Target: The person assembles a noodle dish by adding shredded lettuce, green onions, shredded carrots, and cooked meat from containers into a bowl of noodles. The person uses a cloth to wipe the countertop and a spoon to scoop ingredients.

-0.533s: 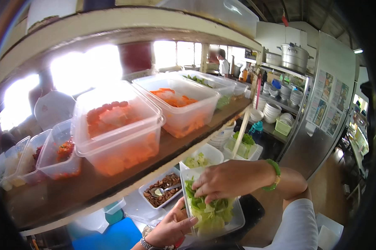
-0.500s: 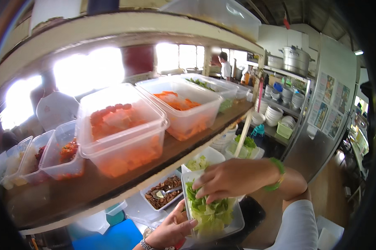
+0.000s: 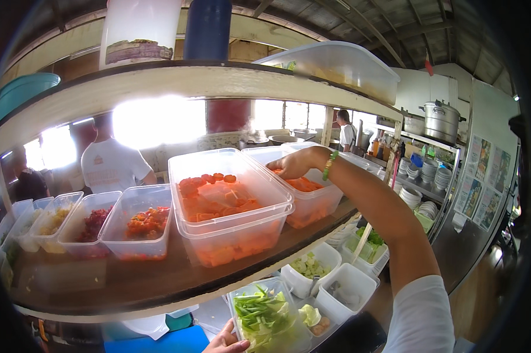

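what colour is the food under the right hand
The food under the right hand is orange, best seen in the head view.

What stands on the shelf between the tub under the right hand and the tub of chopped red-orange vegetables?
Stacked clear plastic tubs of orange carrot slices stand there, as the head view shows.

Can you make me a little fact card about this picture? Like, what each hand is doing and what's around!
Left hand: the left hand holds the edge of a clear container of green leaves
Right hand: the right hand reaches into a tub of orange pieces; its fingertips are hard to see
Shelf: brown shelf, with more food tubs in a row
Below shelf: white tub of chopped pale greens
Background: person in white shirt; silver pot
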A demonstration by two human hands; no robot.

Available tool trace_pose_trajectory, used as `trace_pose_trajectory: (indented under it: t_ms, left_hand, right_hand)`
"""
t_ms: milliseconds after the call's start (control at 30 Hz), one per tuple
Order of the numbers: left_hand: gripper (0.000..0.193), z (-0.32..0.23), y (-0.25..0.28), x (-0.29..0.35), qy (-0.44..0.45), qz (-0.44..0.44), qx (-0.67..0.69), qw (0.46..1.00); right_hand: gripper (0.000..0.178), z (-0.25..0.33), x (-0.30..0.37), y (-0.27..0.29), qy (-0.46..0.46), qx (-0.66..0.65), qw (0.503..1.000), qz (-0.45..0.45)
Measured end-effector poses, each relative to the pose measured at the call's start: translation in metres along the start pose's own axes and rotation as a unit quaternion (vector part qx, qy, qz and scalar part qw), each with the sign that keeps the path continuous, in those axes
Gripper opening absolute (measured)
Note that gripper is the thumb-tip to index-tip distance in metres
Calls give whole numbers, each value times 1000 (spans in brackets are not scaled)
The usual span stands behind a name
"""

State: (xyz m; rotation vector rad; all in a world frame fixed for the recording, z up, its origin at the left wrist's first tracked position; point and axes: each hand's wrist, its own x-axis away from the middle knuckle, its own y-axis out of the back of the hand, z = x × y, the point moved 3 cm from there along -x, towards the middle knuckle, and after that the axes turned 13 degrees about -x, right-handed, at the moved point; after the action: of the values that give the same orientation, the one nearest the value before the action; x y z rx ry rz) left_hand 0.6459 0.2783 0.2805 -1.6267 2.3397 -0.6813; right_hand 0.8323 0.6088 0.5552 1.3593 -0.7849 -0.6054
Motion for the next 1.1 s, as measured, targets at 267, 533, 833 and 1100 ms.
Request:
trace_pose_trajectory:
  t_ms: [267, 533, 833, 1100]
  left_hand:
    - [63, 0, 34, 25, -19, -74, 16, 997]
    - [61, -2, 27, 23, -20, -121, 8, 992]
    - [64, -19, -5, 16, -24, -25, -11, 999]
    - [83, -20, -44, -11, 76, 127, 53, 988]
  right_hand:
    - [68, 30, 94, 21, -72, -102, 986, 114]
    - [70, 33, 78, -6, 97, -54, 992, 60]
    - [36, 20, 103, 34, 85, -202, 971, -96]
    - [18, 2, 150, 35, 275, -525, 786, -178]
